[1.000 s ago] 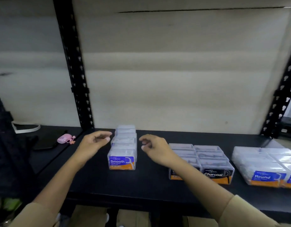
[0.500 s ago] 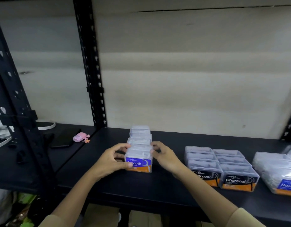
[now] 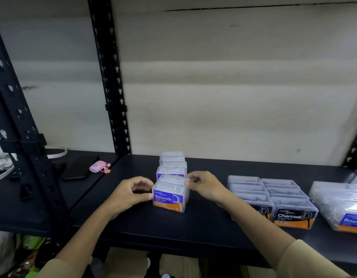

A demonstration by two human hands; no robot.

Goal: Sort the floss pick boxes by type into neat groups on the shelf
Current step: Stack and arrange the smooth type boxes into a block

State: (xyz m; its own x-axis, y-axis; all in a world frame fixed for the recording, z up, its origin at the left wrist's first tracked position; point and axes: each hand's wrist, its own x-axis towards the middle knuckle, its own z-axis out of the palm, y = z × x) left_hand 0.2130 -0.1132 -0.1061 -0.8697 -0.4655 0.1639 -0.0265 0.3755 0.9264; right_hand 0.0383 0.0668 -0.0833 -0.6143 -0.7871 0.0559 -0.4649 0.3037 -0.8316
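2nd Smooth pick box (image 3: 174, 179) now askew

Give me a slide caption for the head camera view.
Left hand and right hand hold the front Smooth boxes on the shelf; Charcoal boxes and Round boxes sit alongside.

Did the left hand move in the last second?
Yes. The left hand moved rightward against the front Smooth box; earlier a gap separated them.

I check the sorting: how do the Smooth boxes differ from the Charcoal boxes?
Smooth boxes carry blue labels, Charcoal boxes black. Smooth boxes stand in one file, Charcoal boxes in two. The left hand and right hand touch the Smooth boxes, not the Charcoal boxes. Both are clear, with orange bands.
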